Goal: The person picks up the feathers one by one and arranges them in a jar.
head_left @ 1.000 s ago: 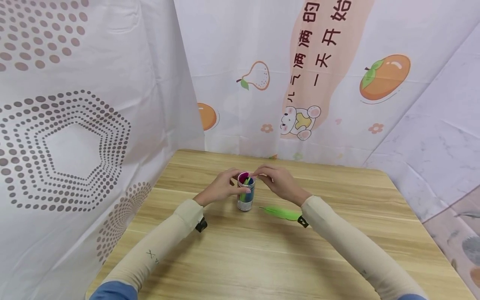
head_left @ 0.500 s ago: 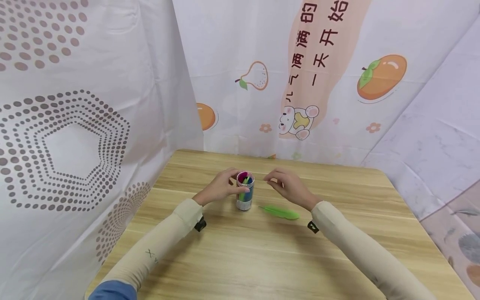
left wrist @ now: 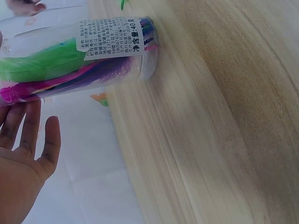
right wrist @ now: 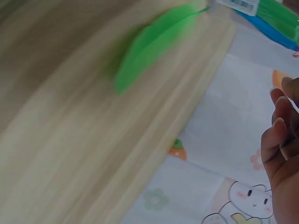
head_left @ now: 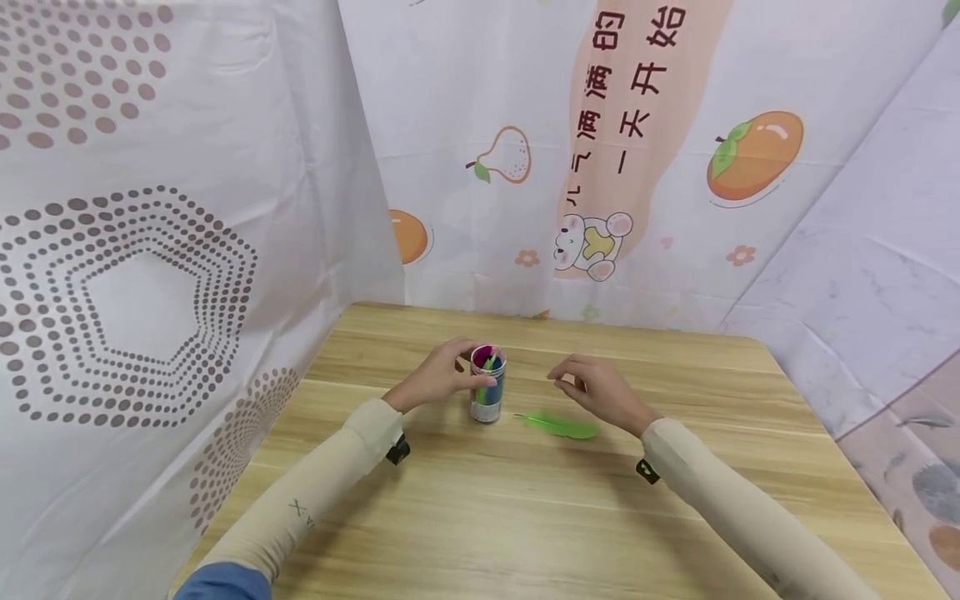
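A clear plastic jar [head_left: 487,410] with a white label stands upright on the wooden table. Through its wall, green, magenta, purple and blue feathers [left wrist: 46,65] show in the left wrist view. My left hand [head_left: 433,377] holds the jar near its top, thumb at the front and fingers around the far side. One loose green feather [head_left: 561,426] lies flat to the right of the jar. Above and beyond that feather is my right hand [head_left: 602,390], raised off the table with loosely curled fingers and nothing in them.
The wooden table [head_left: 480,517] runs back to a white printed curtain [head_left: 465,283]. Another patterned curtain [head_left: 300,250] hangs along the left side, and a marbled cloth [head_left: 862,275] closes the right.
My right hand has moved away from the jar's mouth, to the right and slightly toward me. The left hand keeps its hold, and the loose green feather stays where it was.
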The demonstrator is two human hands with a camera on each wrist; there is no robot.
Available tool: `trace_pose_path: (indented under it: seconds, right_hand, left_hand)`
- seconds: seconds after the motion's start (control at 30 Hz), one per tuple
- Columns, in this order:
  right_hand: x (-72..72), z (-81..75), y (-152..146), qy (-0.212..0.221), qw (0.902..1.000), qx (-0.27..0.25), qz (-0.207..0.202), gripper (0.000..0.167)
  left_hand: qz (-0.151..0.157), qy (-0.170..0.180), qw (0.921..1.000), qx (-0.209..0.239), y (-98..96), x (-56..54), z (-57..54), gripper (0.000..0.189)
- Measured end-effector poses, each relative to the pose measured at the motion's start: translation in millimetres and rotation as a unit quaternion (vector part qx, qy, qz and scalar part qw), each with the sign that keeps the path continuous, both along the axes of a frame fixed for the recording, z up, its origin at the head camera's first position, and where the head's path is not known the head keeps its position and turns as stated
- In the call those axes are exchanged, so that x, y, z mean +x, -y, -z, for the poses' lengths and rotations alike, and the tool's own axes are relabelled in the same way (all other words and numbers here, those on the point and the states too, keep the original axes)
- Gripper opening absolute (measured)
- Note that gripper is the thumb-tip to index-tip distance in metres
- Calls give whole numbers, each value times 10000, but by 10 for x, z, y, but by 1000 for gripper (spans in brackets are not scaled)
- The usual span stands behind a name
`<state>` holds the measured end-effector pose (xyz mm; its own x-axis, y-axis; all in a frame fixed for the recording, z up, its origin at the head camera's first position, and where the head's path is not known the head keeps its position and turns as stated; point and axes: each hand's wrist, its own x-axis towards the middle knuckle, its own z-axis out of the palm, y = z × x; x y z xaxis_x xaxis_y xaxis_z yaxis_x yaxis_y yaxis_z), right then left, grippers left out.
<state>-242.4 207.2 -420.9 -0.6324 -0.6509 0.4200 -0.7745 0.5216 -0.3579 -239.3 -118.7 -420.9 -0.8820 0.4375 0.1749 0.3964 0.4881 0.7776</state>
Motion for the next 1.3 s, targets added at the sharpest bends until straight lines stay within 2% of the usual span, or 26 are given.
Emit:
trace_pose_path:
  seconds: [0.27,0.6,0.8,1.13,1.3]
  right_hand:
    - [58,175,-179,177,9998,-57,95,13]
    - [157,406,-296,428,9982,160,378,13]
    - [196,473,-379,558,9962,135,650,15]
    - [237,537,-481,738,9932,230,868,15]
    - [244,590,-523,830,9920,340,889,27]
  left_hand:
    - [10,-78,10000,-46,14,-15,9,52]
    - [-29,-27,10000,-86,13,-9,4,53]
    - [27,-51,10000,-25,9,-12,6,54]
    - [-13,-61,10000,-25,8,3,1,55]
    - [-9,-94,9999,-41,7,3,5,55]
